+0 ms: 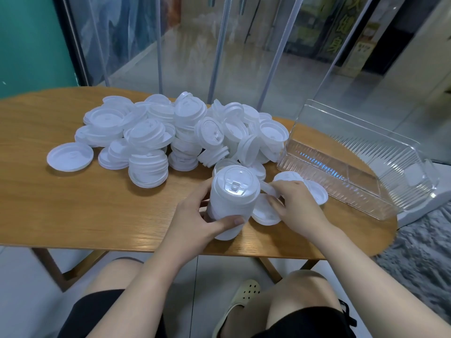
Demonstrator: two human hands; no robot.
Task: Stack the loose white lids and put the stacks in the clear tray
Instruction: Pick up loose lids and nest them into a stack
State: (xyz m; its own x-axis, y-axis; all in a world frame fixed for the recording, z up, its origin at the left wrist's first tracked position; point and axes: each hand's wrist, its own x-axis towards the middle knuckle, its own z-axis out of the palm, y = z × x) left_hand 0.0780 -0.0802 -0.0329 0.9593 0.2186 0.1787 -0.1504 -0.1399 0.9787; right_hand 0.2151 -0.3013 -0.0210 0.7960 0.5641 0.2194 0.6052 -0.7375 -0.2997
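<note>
Both bare forearms reach forward from the bottom of the view, converging toward the middle. The left hand (195,215) curls round a stack of lids (229,203) — thumb laid across its near side, fingers wrapped behind. The right hand (297,203) lies palm down just beside it, fingers bent, pinching a single lid (268,191) at its edge — knuckles raised, wrist low.

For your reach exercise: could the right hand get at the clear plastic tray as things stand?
Probably yes: the clear plastic tray lies open just beyond the right hand, though that hand already pinches a white plastic lid.
</note>
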